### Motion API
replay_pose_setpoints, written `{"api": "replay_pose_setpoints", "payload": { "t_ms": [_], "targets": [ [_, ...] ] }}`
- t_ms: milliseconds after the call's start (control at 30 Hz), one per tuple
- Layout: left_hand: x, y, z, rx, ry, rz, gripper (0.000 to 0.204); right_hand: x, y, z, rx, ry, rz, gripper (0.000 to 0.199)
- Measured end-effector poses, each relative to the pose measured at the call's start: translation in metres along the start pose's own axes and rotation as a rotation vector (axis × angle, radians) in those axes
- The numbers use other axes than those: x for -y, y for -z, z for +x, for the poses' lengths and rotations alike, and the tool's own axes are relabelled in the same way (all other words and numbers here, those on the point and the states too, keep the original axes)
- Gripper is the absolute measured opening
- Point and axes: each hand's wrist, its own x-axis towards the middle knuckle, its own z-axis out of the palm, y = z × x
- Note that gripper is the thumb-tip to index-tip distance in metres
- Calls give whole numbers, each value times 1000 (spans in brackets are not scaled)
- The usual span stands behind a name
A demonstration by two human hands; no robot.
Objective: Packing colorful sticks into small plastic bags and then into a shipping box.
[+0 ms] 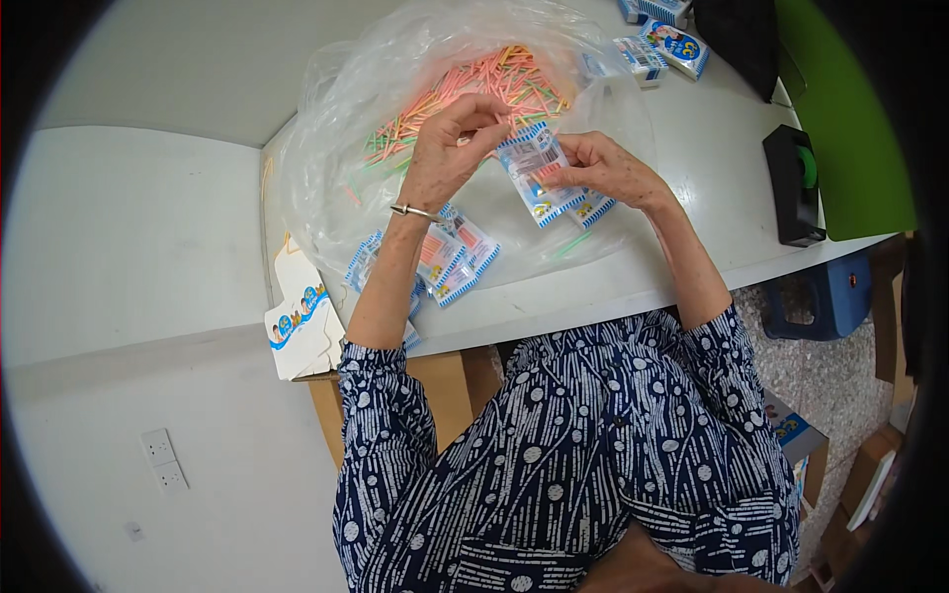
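My right hand (pixel 608 170) grips a small clear packet (pixel 529 158) with blue-and-white striped ends, thumb across its front. Another packet (pixel 595 210) shows just below that hand. At the packet's upper end, the fingers of my left hand (pixel 453 148) are pinched together; what is between them is too small to tell. Behind both hands, a large clear plastic bag (pixel 326 128) lies spread open on the table. Many thin pink, yellow and green sticks (pixel 474 84) are heaped in it. Several packets with pink contents (pixel 460 252) lie by my left forearm, which partly hides them.
White printed cards (pixel 301 321) stand at the table's left edge, above a cardboard box (pixel 440 390). Small blue-and-white boxes (pixel 677 47) sit at the far right. A black tape dispenser (pixel 791 188) stands beside a green surface (pixel 855 128). A blue stool (pixel 820 296) is below the table.
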Motion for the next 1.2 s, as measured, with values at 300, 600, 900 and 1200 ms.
{"api": "replay_pose_setpoints", "payload": {
  "t_ms": [300,600,900,1200],
  "targets": [
    [-1,-2,1,-86,38,-206,17,3,-4,0,4,7,-4,29],
    [5,-23,-8,-232,24,-254,11,3,-15,-3,-3,-2,-1,22],
    [5,18,18,-354,-250,422,23,-5,0,5,-63,-16,-46,29],
    [17,-9,11,-41,-104,47,32,10,-8,5,-115,116,81,26]
  ]
}}
